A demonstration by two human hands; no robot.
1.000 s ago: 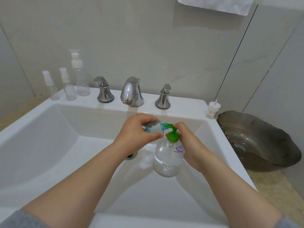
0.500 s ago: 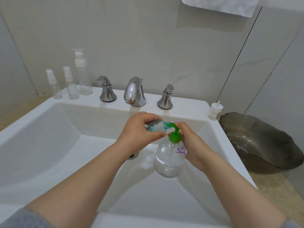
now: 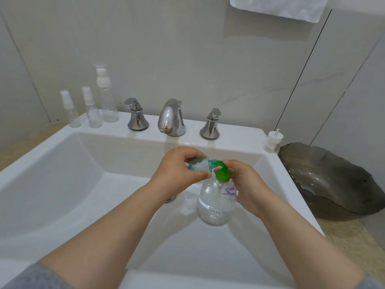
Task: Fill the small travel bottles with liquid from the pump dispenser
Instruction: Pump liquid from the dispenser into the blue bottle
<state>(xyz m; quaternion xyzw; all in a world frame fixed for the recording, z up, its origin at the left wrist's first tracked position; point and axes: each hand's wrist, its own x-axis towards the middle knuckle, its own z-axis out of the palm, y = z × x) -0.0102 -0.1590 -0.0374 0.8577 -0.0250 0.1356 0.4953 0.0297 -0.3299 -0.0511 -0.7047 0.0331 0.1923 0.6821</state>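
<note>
I am in the filling step. My left hand (image 3: 179, 172) pinches the small travel bottle (image 3: 198, 164) between thumb and curled fingers. The bottle is tipped almost onto its side, its open mouth turned toward the nozzle (image 3: 215, 163) of the pump dispenser (image 3: 216, 203). Nozzle and mouth meet or very nearly meet; I cannot tell whether the tip sits inside.

My right hand (image 3: 248, 184) wraps the dispenser's clear body from behind and holds it in the air over the sink (image 3: 62, 163). One fingertip is up beside the green pump head (image 3: 222, 175), but I cannot tell whether it presses. My hands are close together, thumb almost against thumb. Liquid shows only in the lower part of the dispenser. My fingers hide how much is in the tinted small bottle.

Next, I judge, comes a full press on the pump head. Nothing supports the dispenser, so my right hand must both brace the body and push the head down without dragging the nozzle off that narrow mouth. The small bottle should be tilted mouth-up enough that nothing runs back out.

A row of clear bottles (image 3: 92, 113) stands capped on the back left sink ledge, apparently empty and waiting. A white cap (image 3: 273, 140) with a tube sits at the ledge's right corner, probably this bottle's.
</note>
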